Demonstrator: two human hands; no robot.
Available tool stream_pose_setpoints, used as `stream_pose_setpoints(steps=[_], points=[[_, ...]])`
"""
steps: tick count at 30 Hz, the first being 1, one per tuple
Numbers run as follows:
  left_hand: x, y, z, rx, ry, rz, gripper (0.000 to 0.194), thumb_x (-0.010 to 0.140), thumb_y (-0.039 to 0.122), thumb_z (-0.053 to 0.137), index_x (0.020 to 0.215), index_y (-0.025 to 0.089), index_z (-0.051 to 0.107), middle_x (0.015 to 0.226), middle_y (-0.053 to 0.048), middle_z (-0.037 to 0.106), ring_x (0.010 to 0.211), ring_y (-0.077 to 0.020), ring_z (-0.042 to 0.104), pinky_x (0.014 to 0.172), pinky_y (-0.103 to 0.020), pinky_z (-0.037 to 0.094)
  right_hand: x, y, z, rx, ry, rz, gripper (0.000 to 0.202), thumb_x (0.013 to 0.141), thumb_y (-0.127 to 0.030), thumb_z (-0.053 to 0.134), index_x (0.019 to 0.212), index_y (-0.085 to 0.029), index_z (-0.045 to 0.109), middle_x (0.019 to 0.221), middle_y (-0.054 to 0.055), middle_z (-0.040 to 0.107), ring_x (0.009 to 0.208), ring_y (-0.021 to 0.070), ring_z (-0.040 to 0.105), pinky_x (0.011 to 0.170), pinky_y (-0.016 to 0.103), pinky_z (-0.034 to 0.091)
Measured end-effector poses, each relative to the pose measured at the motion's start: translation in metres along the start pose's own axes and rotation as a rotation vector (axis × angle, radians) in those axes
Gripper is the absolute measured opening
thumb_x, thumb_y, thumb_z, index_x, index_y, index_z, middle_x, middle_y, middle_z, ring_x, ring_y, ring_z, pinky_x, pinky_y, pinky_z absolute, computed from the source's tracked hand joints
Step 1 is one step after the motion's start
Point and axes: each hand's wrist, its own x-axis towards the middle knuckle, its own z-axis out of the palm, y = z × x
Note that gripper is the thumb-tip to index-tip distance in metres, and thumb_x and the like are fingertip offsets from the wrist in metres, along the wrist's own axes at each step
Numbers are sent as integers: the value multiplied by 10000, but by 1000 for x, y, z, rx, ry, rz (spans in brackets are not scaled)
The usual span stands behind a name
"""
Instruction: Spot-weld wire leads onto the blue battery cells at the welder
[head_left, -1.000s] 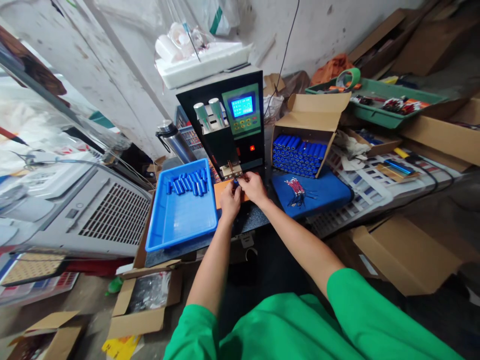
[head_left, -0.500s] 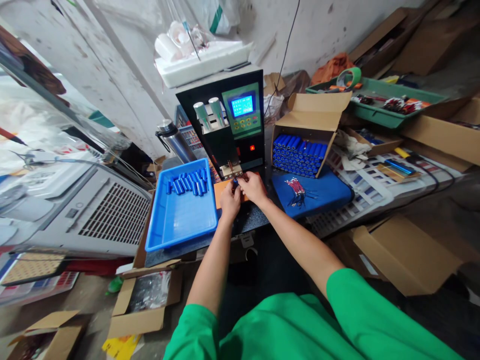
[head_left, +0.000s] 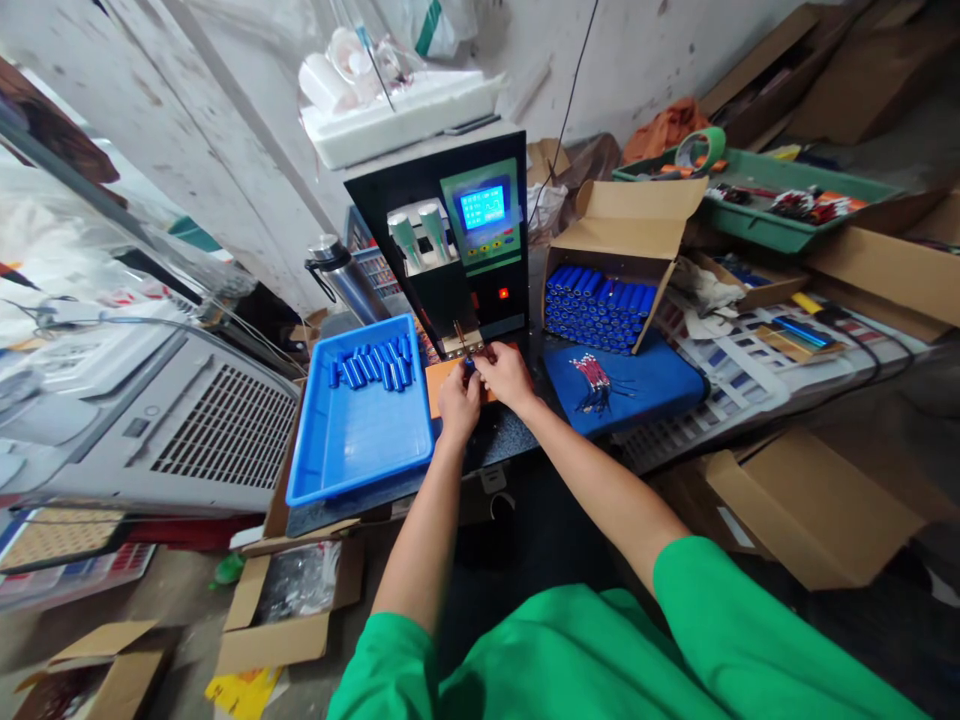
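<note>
My left hand (head_left: 459, 398) is closed around a blue cylindrical battery cell (head_left: 470, 361), of which only a small part shows between the fingers. The cell is right under the electrode tips (head_left: 459, 332) of a black spot welder (head_left: 442, 290). My right hand (head_left: 504, 372) is pinched at the other side of the cell, its fingertips close to the left ones. What the right fingers hold, if anything, is too small to make out. Both hands are over an orange board (head_left: 442, 378) at the foot of the welder.
Left of the hands is a blue tray (head_left: 360, 450) with several blue cells. On the right, a cardboard box (head_left: 626, 235) full of blue cells stands on a blue surface (head_left: 660, 385), beside a bunch of red and black wires (head_left: 592, 380). A steel flask (head_left: 349, 275) stands behind the tray.
The hands stay nearly where they were, under the electrodes. The view has shifted very slightly; nothing has been visibly picked up or put down.
</note>
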Motion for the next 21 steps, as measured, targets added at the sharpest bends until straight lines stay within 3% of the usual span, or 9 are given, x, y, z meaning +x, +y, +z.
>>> stream_pose_setpoints(steps=[11, 16, 21], points=[[2, 1, 0, -4, 8, 31, 181, 932, 330, 566, 1031, 215, 665, 835, -45, 705, 765, -198, 654, 707, -294, 487, -3, 15, -7, -36, -47, -10, 185, 881, -358, 600, 819, -188, 639, 723, 11, 683, 640, 158, 640, 603, 242, 505], [1, 2, -1, 16, 2, 33, 170, 922, 327, 580, 993, 200, 669, 861, -54, 704, 785, -198, 651, 738, -300, 488, -24, 4, -28, -325, 80, -260, 159, 922, -298, 570, 896, -182, 676, 907, 88, 716, 855, 216, 664, 818, 319, 527], [0, 2, -2, -18, -7, 48, 205, 926, 304, 565, 1069, 195, 663, 895, -56, 710, 791, -195, 648, 721, -292, 480, -30, -12, -37, -642, 128, -513, 209, 922, -306, 599, 1035, -166, 706, 1127, 154, 680, 1201, 320, 528, 1074, 455, 400]])
